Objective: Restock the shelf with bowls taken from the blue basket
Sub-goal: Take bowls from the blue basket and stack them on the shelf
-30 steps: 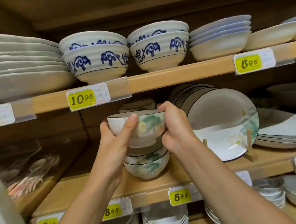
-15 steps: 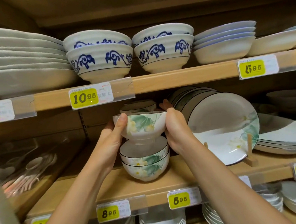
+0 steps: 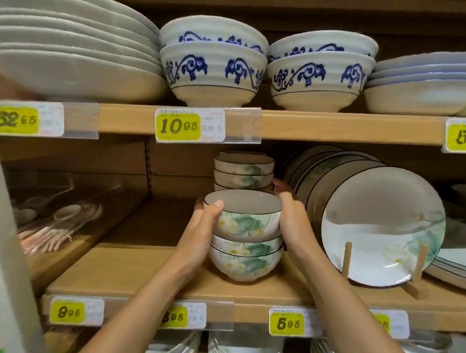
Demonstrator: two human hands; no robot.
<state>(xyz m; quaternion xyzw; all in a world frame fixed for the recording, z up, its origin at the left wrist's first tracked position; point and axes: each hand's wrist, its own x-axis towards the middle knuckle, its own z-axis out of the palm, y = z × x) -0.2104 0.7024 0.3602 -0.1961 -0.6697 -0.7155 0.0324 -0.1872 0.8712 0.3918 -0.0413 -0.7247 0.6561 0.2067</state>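
Note:
A green-leaf floral bowl [image 3: 247, 219] sits nested on top of two matching bowls [image 3: 246, 260] on the middle wooden shelf [image 3: 138, 279]. My left hand [image 3: 200, 230] grips its left side, thumb over the rim. My right hand [image 3: 292, 221] cups its right side. Behind stands a second stack of the same bowls [image 3: 243, 171]. The blue basket is out of view.
Upright leaf-pattern plates [image 3: 381, 229] on a wooden stand [image 3: 413, 283] crowd the right. Packed spoons [image 3: 57, 220] lie at left. Blue-patterned bowls [image 3: 214, 66] and white plates [image 3: 71, 43] fill the upper shelf. Price tags [image 3: 190, 126] line the shelf edges.
Both hands lowered the bowl from above the stack down onto the two bowls. The camera moved closer and levelled with the shelf.

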